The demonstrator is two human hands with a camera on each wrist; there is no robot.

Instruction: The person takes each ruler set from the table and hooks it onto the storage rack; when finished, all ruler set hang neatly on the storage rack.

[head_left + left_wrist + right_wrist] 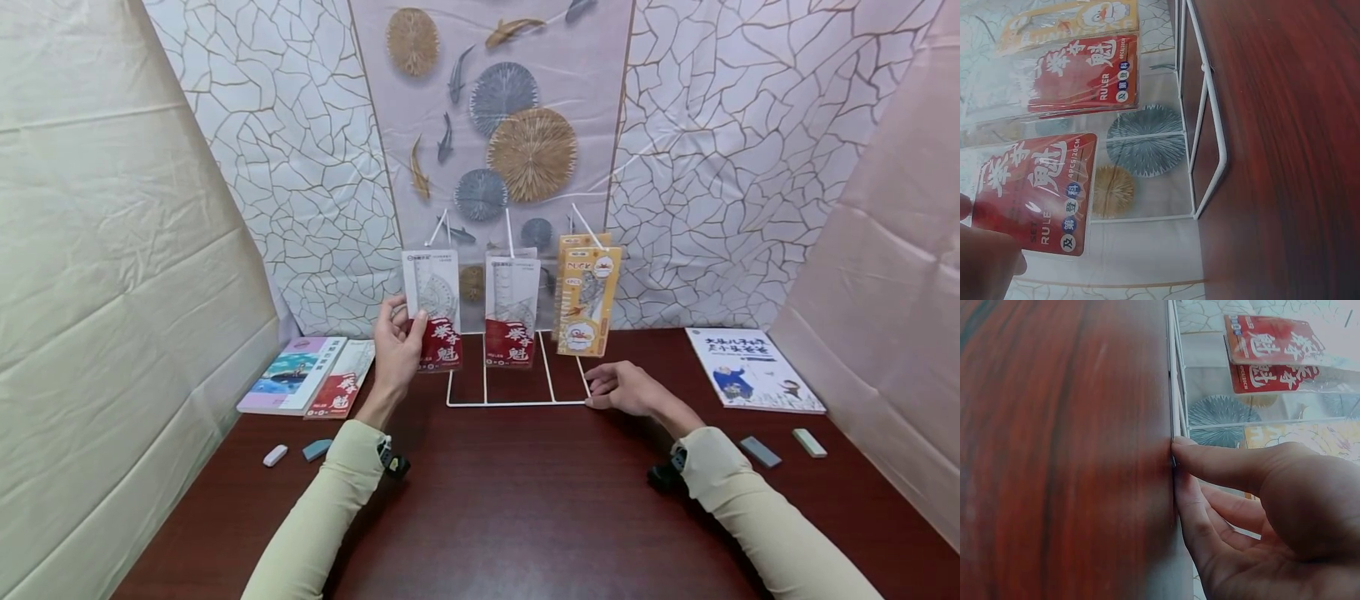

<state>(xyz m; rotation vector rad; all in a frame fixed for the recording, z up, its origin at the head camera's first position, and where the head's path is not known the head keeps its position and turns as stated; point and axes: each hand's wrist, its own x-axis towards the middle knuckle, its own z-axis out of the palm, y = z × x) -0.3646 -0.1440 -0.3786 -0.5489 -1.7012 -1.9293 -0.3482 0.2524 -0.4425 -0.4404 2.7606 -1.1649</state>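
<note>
My left hand (397,346) holds the left ruler set pack (433,287), thumb on its front and fingers at its side edge. This clear pack with a red lower part hangs at the left prong of a white wire display rack (517,404). Another red-and-clear ruler pack (512,304) hangs in the middle, with one behind it. Yellow duck-printed packs (592,300) hang on the right. My right hand (628,390) pinches the front right corner of the rack's base between thumb and fingers, seen closer in the right wrist view (1229,500).
On the left lie a pink-and-blue book (292,375) and another ruler pack (343,387), with a white eraser (275,455) and a blue eraser (317,449) in front. A white book (753,371), a grey-blue block (761,452) and a pale green block (810,443) lie right.
</note>
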